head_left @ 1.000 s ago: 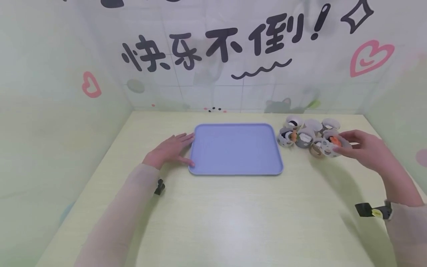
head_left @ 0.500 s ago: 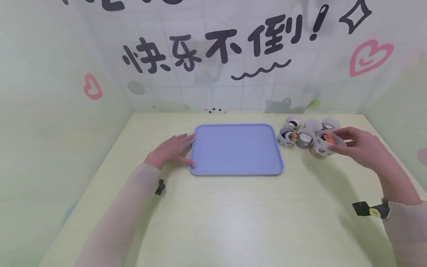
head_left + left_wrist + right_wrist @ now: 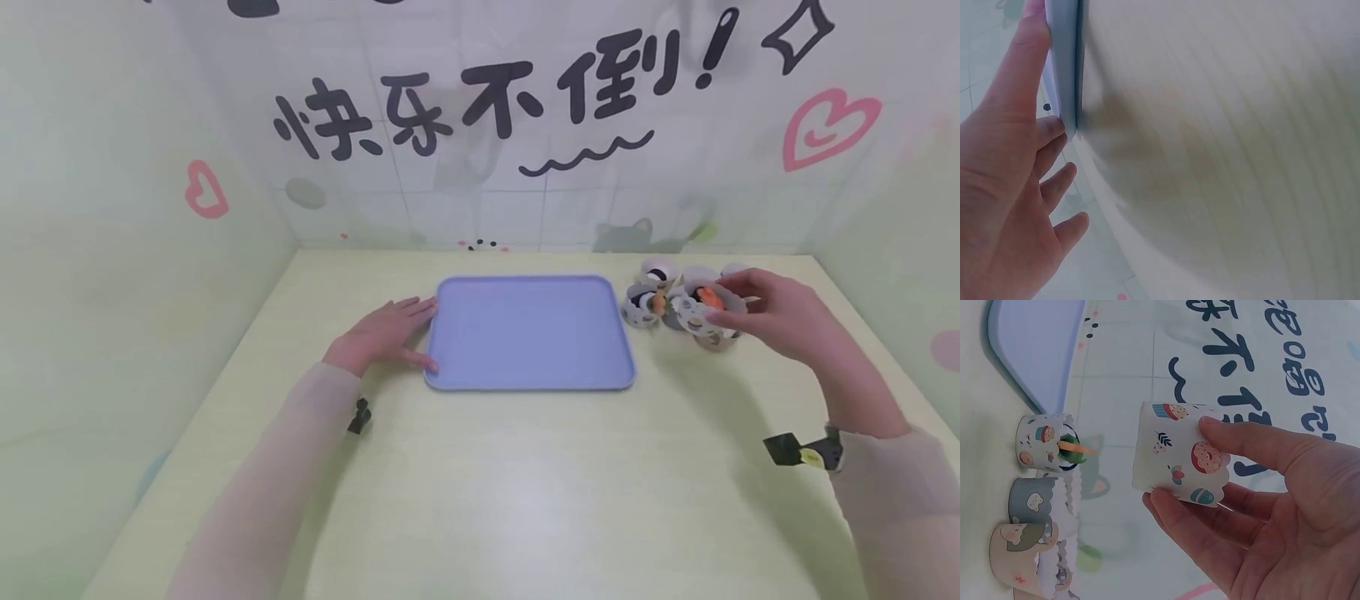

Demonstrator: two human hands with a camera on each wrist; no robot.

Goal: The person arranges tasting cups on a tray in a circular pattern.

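My right hand [image 3: 783, 315] pinches a white paper baking cup [image 3: 1179, 459] printed with cupcakes and sprigs. In the head view the cup is lifted above the other cups, and something orange and dark [image 3: 708, 297] shows inside it. The left hand [image 3: 375, 337] lies against the left edge of a flat blue-purple tray [image 3: 532, 333], fingers and thumb spread. In the left wrist view, its thumb and fingertips touch the tray's side [image 3: 1063, 69].
Several paper cups cluster right of the tray: a patterned one [image 3: 1035, 444] with a green and orange item, a grey-blue one [image 3: 1032, 500] and a beige one [image 3: 1016, 562]. The pale wooden table [image 3: 480, 467] meets a printed back wall [image 3: 480, 167].
My right hand has carried the held paper cup leftward across the cup cluster, closer to the tray. The left hand and the tray have stayed in place.
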